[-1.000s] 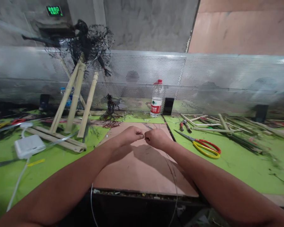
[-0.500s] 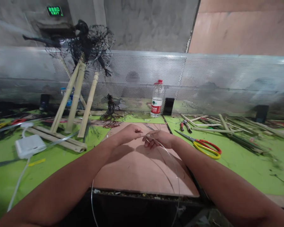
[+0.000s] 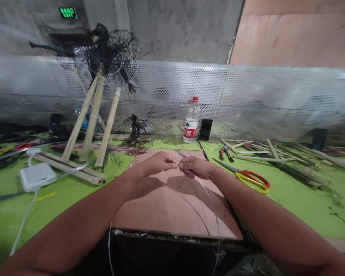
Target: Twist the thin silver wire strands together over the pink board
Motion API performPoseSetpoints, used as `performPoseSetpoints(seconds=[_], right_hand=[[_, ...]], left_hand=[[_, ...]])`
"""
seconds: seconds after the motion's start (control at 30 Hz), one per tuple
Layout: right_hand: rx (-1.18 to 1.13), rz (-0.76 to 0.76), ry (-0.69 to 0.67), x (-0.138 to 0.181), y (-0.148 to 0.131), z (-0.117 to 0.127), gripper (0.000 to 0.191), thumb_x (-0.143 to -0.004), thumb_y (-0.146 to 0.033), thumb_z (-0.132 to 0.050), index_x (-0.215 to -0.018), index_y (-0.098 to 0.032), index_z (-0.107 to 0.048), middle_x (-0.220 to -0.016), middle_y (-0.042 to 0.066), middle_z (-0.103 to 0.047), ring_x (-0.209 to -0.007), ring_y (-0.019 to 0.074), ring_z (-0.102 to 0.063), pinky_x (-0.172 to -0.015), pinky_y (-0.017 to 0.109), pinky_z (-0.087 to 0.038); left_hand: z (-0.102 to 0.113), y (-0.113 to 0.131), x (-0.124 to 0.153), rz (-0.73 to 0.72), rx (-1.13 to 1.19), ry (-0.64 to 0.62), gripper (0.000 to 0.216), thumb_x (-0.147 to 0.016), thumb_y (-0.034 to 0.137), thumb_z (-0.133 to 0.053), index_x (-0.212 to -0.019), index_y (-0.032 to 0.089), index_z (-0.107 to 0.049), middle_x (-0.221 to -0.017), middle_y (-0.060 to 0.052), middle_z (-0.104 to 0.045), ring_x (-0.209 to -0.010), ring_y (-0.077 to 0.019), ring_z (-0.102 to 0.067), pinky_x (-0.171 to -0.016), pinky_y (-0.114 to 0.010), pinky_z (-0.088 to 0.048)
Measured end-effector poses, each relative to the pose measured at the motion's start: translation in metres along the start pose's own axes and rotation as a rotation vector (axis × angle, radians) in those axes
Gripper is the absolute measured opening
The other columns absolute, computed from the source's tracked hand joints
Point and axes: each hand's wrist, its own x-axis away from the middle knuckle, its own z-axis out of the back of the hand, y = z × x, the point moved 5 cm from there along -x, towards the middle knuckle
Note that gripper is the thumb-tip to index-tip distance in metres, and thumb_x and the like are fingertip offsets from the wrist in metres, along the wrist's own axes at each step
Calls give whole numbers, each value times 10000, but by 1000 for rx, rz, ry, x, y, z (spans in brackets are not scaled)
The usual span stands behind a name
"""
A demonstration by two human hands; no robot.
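My left hand (image 3: 155, 163) and my right hand (image 3: 197, 166) meet fingertip to fingertip above a brown board (image 3: 172, 203). Both pinch a thin silvery wire (image 3: 211, 203) where its ends come together. The wire curves down from my right hand in a large loop that drops past the board's near edge. My fingers are curled tight on the wire in both hands. The hands hover a little above the far part of the board.
Red-and-yellow scissors (image 3: 248, 177) and pliers (image 3: 224, 153) lie right of the board on the green mat. A water bottle (image 3: 191, 120) stands behind. Bamboo poles (image 3: 94, 115) with black wire tangles lean at the left, near a white box (image 3: 36, 176) with a cable.
My right hand opened partly and then closed again on the wire near the left hand. The wire loop swung outward and now hangs in a wider curve.
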Motion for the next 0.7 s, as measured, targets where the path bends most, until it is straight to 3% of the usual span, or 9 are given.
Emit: performPoseSetpoints(seconds=[0.2,0.33,0.43,0.5,0.57,0.7], right_hand=[[609,89,215,-2,-12,6,244,-771,-342,-491,-607,-161,-492,-488,-38,-426,-458,78,-350,-449,209,-249],[1074,184,357,-2,-22,-5,214,-772,-254,-475,-581,-164,-510,-592,26,-535,-589,126,-458,-549,236,-287],[1203,188,388,-2,-23,-16,177,-791,-259,-481,-657,-170,-554,-704,85,-603,-710,180,-522,-629,267,-320],[1139,166,405,-2,-22,-15,185,-791,-294,-505,-665,-170,-560,-718,99,-610,-752,200,-538,-651,276,-342],[920,88,404,-2,-17,-5,249,-798,-359,-502,-650,-167,-556,-686,93,-602,-718,192,-549,-619,268,-371],[141,-136,308,1,2,28,444,-833,-522,-366,-751,-139,-576,-699,86,-607,-593,155,-573,-509,257,-435]], left_hand=[[-7,-10,-2,49,-64,-2,268,-720,392,-474,-618,150,-526,-541,34,-378,-497,-83,-316,-468,-220,-223],[-10,-20,-5,93,-85,49,272,-699,384,-484,-555,153,-493,-492,43,-350,-473,-81,-306,-461,-224,-204],[-8,-23,-5,116,-104,72,278,-692,381,-489,-531,155,-475,-474,46,-352,-471,-80,-310,-462,-222,-201],[-7,-23,-5,126,-118,65,286,-691,383,-492,-520,156,-465,-466,47,-342,-467,-80,-303,-459,-222,-196],[-6,-22,-4,120,-115,56,289,-692,387,-494,-522,155,-468,-466,46,-336,-464,-79,-297,-455,-223,-193],[-4,-17,-3,77,-38,51,272,-695,390,-497,-574,147,-508,-505,41,-350,-477,-77,-290,-461,-219,-206]])
